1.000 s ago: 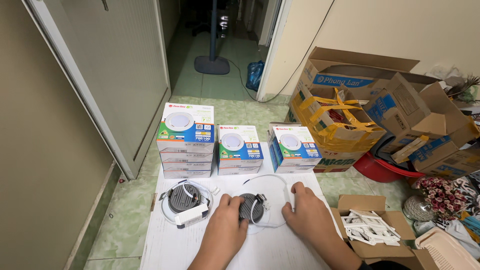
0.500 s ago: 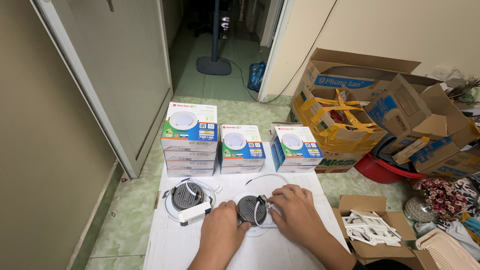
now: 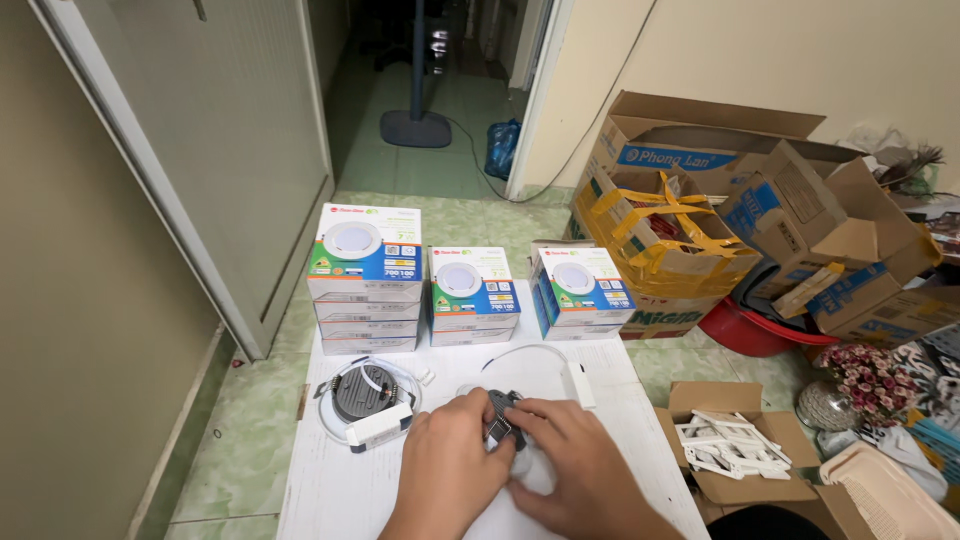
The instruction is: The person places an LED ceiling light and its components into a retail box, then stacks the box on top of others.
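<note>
both hands, left hand (image 3: pixel 450 465) and right hand (image 3: pixel 570 460), fingers closed around dark round lamp (image 3: pixel 503 420), keeping it steady on white board (image 3: pixel 340 490); second lamp (image 3: pixel 362 392) lies left.

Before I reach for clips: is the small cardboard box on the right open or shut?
Open. The small cardboard box has its flaps folded outward, and white pieces lie exposed inside.

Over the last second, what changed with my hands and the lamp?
The right hand moved in from the lamp's right edge, and with the left hand it now grips the downlight, tilted up. The other downlight and boxed lamps stayed put.
</note>
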